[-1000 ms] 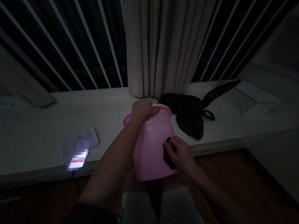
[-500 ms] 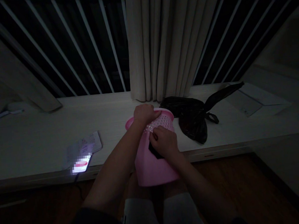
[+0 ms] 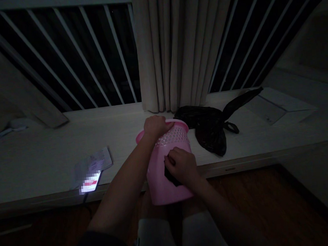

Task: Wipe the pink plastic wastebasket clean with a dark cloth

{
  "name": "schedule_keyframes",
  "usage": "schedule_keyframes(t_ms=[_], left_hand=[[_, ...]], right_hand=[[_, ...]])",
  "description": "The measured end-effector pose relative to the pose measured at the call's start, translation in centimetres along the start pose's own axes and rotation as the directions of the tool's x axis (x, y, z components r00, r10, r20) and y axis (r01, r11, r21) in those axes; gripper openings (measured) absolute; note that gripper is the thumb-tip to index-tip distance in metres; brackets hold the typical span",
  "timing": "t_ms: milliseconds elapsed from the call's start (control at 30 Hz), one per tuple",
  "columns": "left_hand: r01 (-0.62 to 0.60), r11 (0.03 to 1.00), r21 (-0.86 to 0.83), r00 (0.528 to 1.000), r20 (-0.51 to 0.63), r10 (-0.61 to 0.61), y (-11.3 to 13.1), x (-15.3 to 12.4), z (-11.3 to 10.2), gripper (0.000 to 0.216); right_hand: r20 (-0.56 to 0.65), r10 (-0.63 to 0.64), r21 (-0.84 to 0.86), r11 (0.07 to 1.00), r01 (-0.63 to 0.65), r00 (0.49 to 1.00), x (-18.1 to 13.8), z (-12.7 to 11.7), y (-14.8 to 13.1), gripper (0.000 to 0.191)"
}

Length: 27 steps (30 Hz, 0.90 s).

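Note:
A pink plastic wastebasket with a honeycomb lattice band below its rim is held above my lap, its mouth facing away from me. My left hand is closed over the near part of the rim, with the thumb along it. Lower down, against the smooth pink wall, my right hand is closed in a fist on a black cloth. Most of the cloth lies under the fingers and palm. The inside of the wastebasket cannot be seen.
Behind the wastebasket, a knotted black plastic bag lies on the pale ledge. A white box stands to the right. On the left are a lit phone with a cable and some papers. A curtain hangs behind.
My right hand has slid a little down the wastebasket's wall with the black cloth. The left hand keeps its hold on the rim. The view has shifted slightly.

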State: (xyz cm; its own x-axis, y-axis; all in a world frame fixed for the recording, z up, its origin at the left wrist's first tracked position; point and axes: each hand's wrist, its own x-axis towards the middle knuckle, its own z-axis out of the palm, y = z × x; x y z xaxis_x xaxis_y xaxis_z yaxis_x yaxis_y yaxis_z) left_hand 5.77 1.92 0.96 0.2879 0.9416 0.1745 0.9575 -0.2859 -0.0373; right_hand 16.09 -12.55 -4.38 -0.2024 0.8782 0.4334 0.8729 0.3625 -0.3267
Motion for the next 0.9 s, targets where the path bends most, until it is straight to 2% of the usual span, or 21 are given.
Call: schedule_keyframes(t_ms=[167,267,400,533,700,800,900], left_hand=[[0.012,1.0,0.006,1.0,0.013,-0.012,-0.2,0.0,0.0,0.073],[0.016,1.0,-0.007,1.0,0.011,-0.016,-0.3,0.0,0.0,0.074],[0.024,0.999,-0.024,1.0,0.013,-0.024,-0.3,-0.1,0.0,0.075],[0.029,1.0,0.008,1.0,-0.012,-0.029,-0.3,-0.1,0.1,0.075],[0.051,0.999,0.006,0.999,0.011,-0.051,-0.3,-0.2,0.1,0.074],[0.05,0.999,-0.018,0.999,0.011,-0.05,-0.3,-0.3,0.1,0.076],[0.041,0.999,-0.034,0.999,0.014,-0.041,-0.4,-0.4,0.1,0.076]], right_hand=[[-0.105,0.173,0.117,0.98,-0.16,0.979,-0.4,0.3,3.0,0.031],[-0.125,0.27,0.183,0.952,-0.245,0.955,0.0,0.6,4.5,0.034],[-0.114,0.334,0.163,0.935,-0.314,0.936,1.7,0.7,4.6,0.033],[-0.09,0.255,0.035,0.967,-0.253,0.963,3.2,0.5,2.2,0.026],[0.052,0.038,-0.053,0.998,-0.035,0.998,3.0,0.3,-1.2,0.02],[0.112,-0.044,-0.056,0.997,0.05,0.993,1.8,0.2,-1.9,0.019],[0.075,-0.08,-0.031,0.996,0.083,0.994,0.3,0.2,-1.5,0.02]])
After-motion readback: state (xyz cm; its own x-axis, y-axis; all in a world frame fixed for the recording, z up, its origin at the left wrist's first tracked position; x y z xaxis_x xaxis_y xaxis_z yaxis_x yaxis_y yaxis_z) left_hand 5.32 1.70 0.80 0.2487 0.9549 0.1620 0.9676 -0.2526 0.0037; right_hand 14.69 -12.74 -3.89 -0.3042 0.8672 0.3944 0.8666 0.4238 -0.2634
